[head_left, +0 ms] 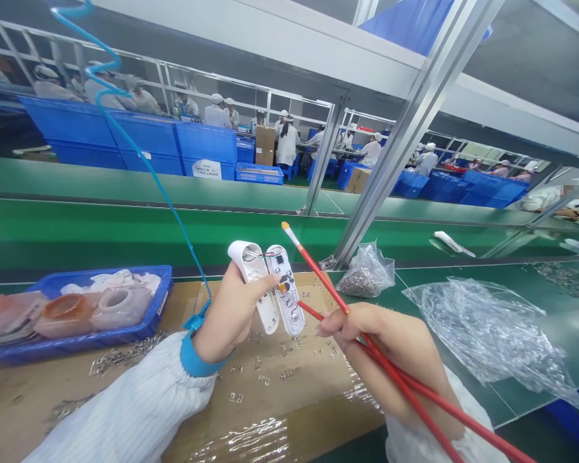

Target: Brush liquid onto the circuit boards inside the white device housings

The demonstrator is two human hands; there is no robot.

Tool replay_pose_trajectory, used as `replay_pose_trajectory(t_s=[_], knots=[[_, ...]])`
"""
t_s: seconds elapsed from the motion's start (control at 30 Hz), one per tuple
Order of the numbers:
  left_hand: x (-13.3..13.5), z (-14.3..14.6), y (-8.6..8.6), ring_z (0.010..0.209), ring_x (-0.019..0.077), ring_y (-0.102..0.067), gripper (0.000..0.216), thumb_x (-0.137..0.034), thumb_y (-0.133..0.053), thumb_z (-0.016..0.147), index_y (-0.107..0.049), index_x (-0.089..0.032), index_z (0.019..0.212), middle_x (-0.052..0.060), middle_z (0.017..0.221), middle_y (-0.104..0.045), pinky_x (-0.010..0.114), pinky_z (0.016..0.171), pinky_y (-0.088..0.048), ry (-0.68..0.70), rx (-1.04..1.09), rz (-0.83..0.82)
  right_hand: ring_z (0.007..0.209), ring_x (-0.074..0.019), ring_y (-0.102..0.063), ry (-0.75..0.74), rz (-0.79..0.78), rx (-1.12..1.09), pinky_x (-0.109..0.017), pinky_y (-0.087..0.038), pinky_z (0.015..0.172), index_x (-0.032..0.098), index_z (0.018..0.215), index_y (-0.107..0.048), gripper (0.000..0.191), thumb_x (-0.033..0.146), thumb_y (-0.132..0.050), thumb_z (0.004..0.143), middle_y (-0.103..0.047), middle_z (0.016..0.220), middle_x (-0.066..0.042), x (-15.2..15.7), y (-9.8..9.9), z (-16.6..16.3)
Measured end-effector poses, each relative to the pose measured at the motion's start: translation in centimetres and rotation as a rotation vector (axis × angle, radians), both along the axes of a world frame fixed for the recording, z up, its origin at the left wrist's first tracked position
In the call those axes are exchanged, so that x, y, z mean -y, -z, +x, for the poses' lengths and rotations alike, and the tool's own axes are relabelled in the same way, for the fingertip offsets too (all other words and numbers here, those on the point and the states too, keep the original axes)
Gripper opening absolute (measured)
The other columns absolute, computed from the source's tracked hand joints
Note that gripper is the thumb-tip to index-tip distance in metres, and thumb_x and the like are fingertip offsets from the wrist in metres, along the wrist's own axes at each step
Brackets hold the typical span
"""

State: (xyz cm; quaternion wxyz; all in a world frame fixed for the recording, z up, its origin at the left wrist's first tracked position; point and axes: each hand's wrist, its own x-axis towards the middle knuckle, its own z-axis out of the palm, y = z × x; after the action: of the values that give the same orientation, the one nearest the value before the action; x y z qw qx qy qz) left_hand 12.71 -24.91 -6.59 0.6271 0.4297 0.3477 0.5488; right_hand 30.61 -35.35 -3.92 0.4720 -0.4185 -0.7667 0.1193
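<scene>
My left hand (pixel 234 305) grips an opened white plastic device casing (pixel 265 315), its two long rounded halves side by side. In the right half a circuit board (pixel 280 263) with dark chips, wires and an orange part shows. My left thumb lies across the halves. Two slim red brushes (pixel 321 276) are in the closed fingers of my right hand (pixel 381 344). One has a silvery ferrule and a yellowish tip pointing up and away; the other's front end reaches the board's lower part, its tip too small to make out. A blue wrist strap (pixel 200 350) circles my left wrist.
Small metal pieces (pixel 263 381) lie scattered on the cardboard (pixel 236 437). A blue tray (pixel 120 334) with tape rolls stands left; plastic bags (pixel 367 273) lie right. A coiled blue cord (pixel 149 167) runs down to my wrist. Beyond the green conveyor (pixel 125 228), people work.
</scene>
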Motion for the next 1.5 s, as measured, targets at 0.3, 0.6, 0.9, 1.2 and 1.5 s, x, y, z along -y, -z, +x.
replay_pose_trajectory(t_s=[0.3, 0.6, 0.9, 1.2, 1.5], knots=[[-0.1, 0.5, 0.7, 0.086, 0.0233, -0.064, 0.044, -0.022, -0.077, 0.065, -0.049, -0.019, 0.100, 0.004, 0.094, -0.067, 0.038, 0.075, -0.051, -0.009, -0.072, -0.024, 0.082, -0.0107, -0.066, -0.129, -0.077, 0.126, -0.020, -0.053, 0.073, 0.020, 0.088, -0.051, 0.024, -0.002, -0.049, 0.079, -0.067, 0.090, 0.002, -0.8, -1.4, 0.9], [-1.3, 0.0, 1.2, 0.086, 0.0214, -0.065, 0.034, -0.020, -0.072, 0.071, -0.057, -0.018, 0.101, 0.005, 0.096, -0.068, 0.035, 0.075, -0.053, 0.178, 0.003, -0.076, 0.077, -0.0180, -0.071, -0.002, -0.041, -0.535, -0.030, -0.062, 0.070, 0.019, 0.084, -0.056, 0.012, 0.010, -0.063, 0.081, -0.070, 0.085, -0.003, -1.9, -2.1, 2.2], [-8.7, 1.7, 2.1, 0.084, 0.0255, -0.067, 0.032, -0.014, -0.073, 0.064, -0.058, -0.013, 0.092, 0.011, 0.092, -0.068, 0.039, 0.075, -0.054, 0.095, -0.209, -0.148, 0.067, -0.0164, -0.070, 0.169, 0.125, -0.777, -0.026, -0.063, 0.061, 0.018, 0.082, -0.060, 0.012, 0.027, -0.067, 0.084, -0.070, 0.078, -0.002, -2.3, -3.3, 4.5], [-16.9, 1.7, 0.4, 0.113, 0.0276, -0.051, 0.031, -0.034, -0.061, 0.083, -0.058, -0.013, 0.105, 0.011, 0.118, -0.057, 0.047, 0.095, -0.040, -0.152, -0.622, -0.208, 0.066, -0.0160, -0.069, 0.106, 0.151, -0.720, -0.027, -0.063, 0.062, 0.017, 0.078, -0.061, 0.013, 0.028, -0.066, 0.084, -0.070, 0.074, -0.003, -1.6, -3.4, 5.2], [-5.4, -2.8, 0.2, 0.098, 0.0299, -0.058, 0.028, -0.043, -0.070, 0.067, -0.069, -0.021, 0.085, 0.008, 0.098, -0.068, 0.035, 0.080, -0.044, 0.266, -0.784, 0.086, 0.068, -0.0173, -0.070, 0.116, 0.099, -0.818, -0.027, -0.063, 0.061, 0.017, 0.078, -0.061, 0.016, 0.029, -0.071, 0.078, -0.069, 0.071, -0.002, -2.3, -3.5, 5.5]])
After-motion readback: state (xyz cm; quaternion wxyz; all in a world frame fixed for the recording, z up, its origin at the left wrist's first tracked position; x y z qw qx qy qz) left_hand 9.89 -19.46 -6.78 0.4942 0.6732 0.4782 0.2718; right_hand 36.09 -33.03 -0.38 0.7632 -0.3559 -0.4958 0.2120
